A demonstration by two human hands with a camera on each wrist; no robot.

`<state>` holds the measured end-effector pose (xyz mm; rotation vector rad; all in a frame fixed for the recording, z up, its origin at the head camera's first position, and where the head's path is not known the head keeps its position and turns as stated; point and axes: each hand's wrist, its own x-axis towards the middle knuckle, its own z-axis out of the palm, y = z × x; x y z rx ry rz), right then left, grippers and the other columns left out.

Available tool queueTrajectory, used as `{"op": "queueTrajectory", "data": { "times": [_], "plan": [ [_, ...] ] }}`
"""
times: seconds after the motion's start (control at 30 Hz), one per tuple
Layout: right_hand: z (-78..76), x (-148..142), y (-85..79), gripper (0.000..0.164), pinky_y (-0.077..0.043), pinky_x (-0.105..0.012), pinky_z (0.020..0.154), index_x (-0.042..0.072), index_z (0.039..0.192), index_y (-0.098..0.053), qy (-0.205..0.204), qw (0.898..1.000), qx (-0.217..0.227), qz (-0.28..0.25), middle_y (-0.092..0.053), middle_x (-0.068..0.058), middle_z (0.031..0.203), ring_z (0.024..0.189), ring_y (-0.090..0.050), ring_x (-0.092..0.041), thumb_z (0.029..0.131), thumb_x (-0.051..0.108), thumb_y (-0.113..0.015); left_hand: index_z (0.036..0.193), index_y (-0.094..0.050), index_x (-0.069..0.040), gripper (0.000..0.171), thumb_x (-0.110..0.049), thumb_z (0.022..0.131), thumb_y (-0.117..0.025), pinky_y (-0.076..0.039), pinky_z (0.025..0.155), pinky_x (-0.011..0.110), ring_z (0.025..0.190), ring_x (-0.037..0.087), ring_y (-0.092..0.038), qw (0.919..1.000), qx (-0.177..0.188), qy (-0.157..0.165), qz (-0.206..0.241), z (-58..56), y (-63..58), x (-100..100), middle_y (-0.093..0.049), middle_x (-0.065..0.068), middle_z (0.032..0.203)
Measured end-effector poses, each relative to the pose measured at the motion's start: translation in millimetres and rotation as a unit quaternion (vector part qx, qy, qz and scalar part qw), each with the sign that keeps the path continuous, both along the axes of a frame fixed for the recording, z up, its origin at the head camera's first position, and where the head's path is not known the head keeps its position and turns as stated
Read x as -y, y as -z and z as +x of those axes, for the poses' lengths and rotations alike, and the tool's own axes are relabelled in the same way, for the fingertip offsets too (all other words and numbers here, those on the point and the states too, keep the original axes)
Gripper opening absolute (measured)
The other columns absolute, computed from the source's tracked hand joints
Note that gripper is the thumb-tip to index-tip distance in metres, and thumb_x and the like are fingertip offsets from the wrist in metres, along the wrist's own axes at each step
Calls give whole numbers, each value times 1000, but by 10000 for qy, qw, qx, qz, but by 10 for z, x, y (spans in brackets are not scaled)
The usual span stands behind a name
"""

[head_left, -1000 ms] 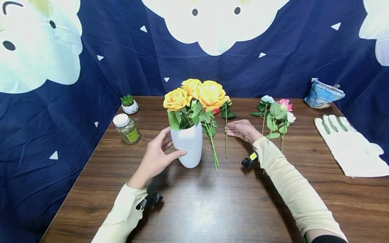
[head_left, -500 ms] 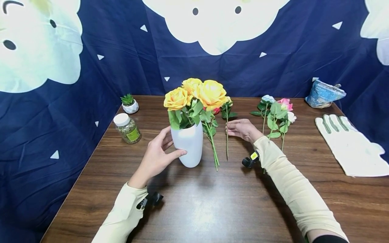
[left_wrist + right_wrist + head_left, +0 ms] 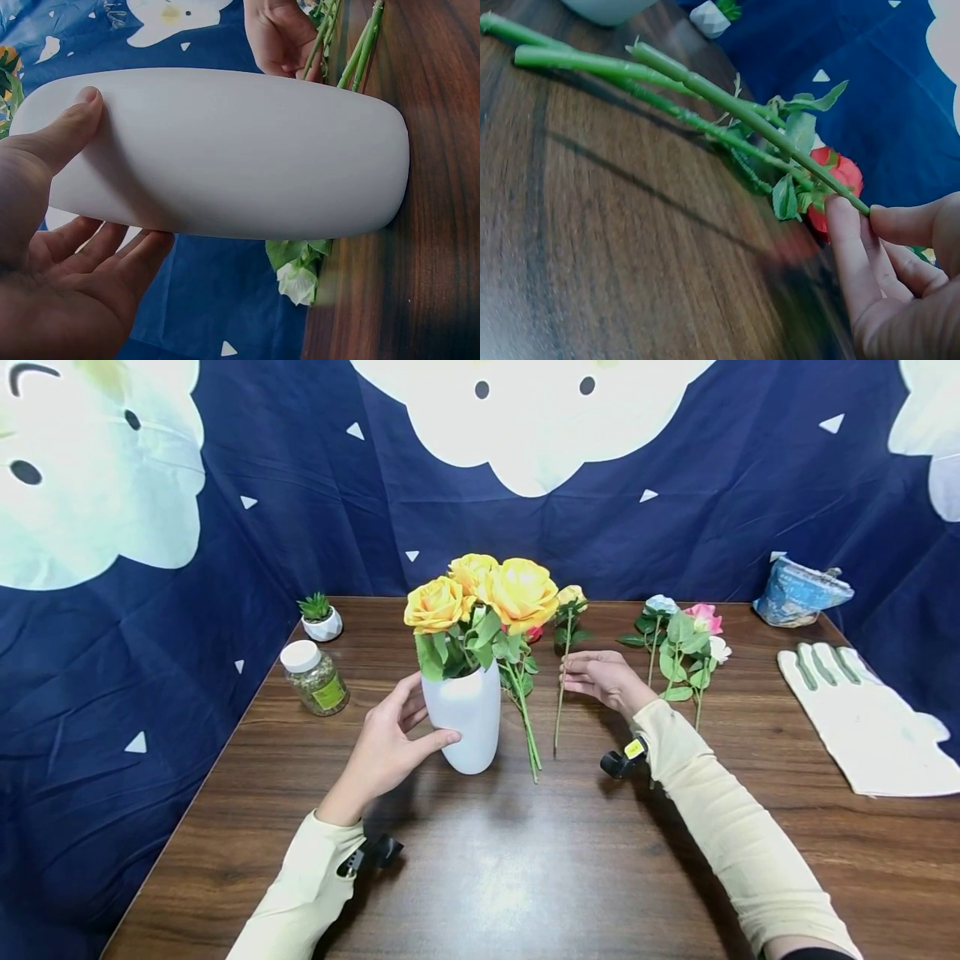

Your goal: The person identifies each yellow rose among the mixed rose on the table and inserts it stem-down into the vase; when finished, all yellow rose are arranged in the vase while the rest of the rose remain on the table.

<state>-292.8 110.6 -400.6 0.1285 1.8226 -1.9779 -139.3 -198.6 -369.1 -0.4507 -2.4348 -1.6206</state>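
Observation:
My left hand grips a white vase, thumb across its front and fingers round the side. Large yellow roses with green leaves stand in the vase. To the right, my right hand pinches the thin stem of a smaller yellow rose, held slightly tilted above the table. In the right wrist view, thumb and fingertips meet on that green stem, and its shadow falls on the wood. Beneath it lie thicker green stems and a red rose, which the large blooms mostly hide in the head view.
Blue, pink and white roses lie beyond my right forearm. A glove and a blue bag are at the far right. On the left stand a lidded jar and a potted succulent. Dark cloth hangs behind the table.
The smaller yellow rose has tipped to the right, so its bloom shows apart from the large roses. My right hand has shifted slightly right; my left hand and the vase stay put.

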Motion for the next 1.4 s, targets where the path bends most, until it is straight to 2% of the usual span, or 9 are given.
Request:
{"op": "queueTrajectory", "data": {
  "times": [0.2,0.4,0.47,0.57,0.67,0.77,1.13,1.4],
  "plan": [
    [34,-23,-16,47,-62,-19,73,-15,149,-36,349,9983,3,-470,-69,2,84,78,-70,-10,105,-7,-47,150,-46,1,80,1,81,-87,-53,107,36,129,34,-61,10000,-12,2,4,-5,9,-2,-59,22,143],
    [65,-70,-20,34,-63,-21,71,-9,138,-48,748,9922,29,-999,-70,0,84,73,-68,-10,104,-6,-49,150,-46,1,80,0,81,-87,-53,107,37,128,35,-62,10000,3,-29,-5,1,7,1,-59,22,142],
    [75,-80,-21,25,-63,-21,71,-5,130,-53,855,9900,47,-1119,-70,-1,83,72,-68,-10,104,-6,-50,149,-46,1,80,0,81,-87,-53,107,38,128,35,-62,10000,2,-37,-7,0,10,1,-59,22,142],
    [97,-88,-30,16,-63,-22,70,1,109,-62,945,9867,22,-1325,-71,-1,82,70,-69,-10,104,-7,-50,149,-47,1,80,0,81,-87,-53,107,39,128,35,-62,10000,-4,-32,-5,-1,14,2,-59,22,142],
    [112,-95,-36,28,-64,-22,69,9,91,-67,1018,9830,-36,-1526,-72,-1,80,69,-70,-11,104,-7,-49,149,-47,1,79,1,81,-87,-53,107,39,128,35,-62,10000,-1,-30,-11,-4,20,3,-59,22,142],
    [120,-105,-40,36,-64,-23,69,10,83,-69,1096,9785,-72,-1746,-72,-2,78,68,-71,-11,105,-7,-47,149,-47,1,79,0,81,-87,-53,107,38,128,34,-62,10000,12,-34,-20,-4,17,3,-59,21,142],
    [178,-121,-41,34,-65,-24,72,9,85,-67,1283,9634,-115,-2350,-71,-3,78,71,-72,-13,106,-5,-45,150,-46,1,80,0,81,-87,-53,107,36,129,34,-62,10000,24,-39,-28,4,-5,-1,-59,21,143],
    [219,-123,-29,36,-65,-25,73,9,81,-67,1518,9521,-166,-2648,-70,-3,79,68,-70,-13,106,-5,-46,149,-47,1,79,0,81,-87,-53,107,36,128,34,-62,10000,14,-50,-27,3,-1,2,-59,21,143]
  ]
}}
